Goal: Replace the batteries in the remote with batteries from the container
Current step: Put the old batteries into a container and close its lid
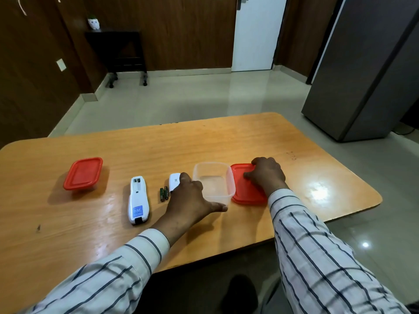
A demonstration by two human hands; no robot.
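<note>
The white remote [138, 196] lies face down on the table with its battery bay uncovered and empty. Two dark green batteries [164, 193] lie side by side to its right. Beside them is the white battery cover [174, 179]. My left hand [192, 198] is spread flat, fingertips on the cover and thumb stretched along the near corner of the clear open container [213, 171], which looks empty. My right hand [265, 173] rests on the red lid [247, 193] just right of the container, fingers curled over its far edge.
A second container with a red lid [82, 173] stands closed at the left of the wooden table [249, 137]. The table's near edge runs under my forearms. A grey cabinet [367, 71] stands on the floor beyond the right corner.
</note>
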